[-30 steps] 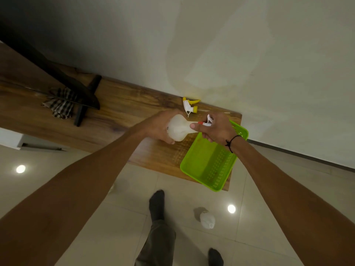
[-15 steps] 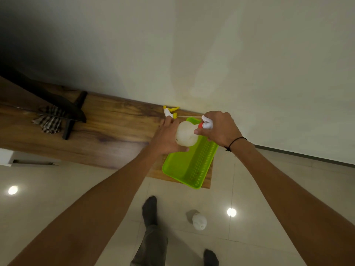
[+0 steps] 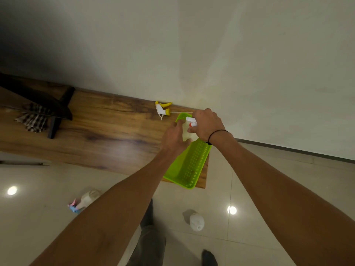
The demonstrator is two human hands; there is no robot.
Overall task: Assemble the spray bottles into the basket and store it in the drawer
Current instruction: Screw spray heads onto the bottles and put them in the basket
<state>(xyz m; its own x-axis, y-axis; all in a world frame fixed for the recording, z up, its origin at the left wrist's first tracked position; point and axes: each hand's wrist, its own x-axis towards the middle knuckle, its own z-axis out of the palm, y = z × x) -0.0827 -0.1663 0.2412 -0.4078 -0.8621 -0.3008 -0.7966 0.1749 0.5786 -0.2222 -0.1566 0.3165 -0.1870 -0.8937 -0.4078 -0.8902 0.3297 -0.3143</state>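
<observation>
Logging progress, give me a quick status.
Left hand and right hand both on bottle, over basket. Yellow sprayer loose on table. Nothing blocking.

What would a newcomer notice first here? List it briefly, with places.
The bright lime-green perforated plastic basket at the right end of the wooden tabletop stands out. Over its far end, the left hand and right hand hold a translucent white spray bottle with a red-and-white trigger head. A loose yellow-and-white trigger head lies by the wall.
</observation>
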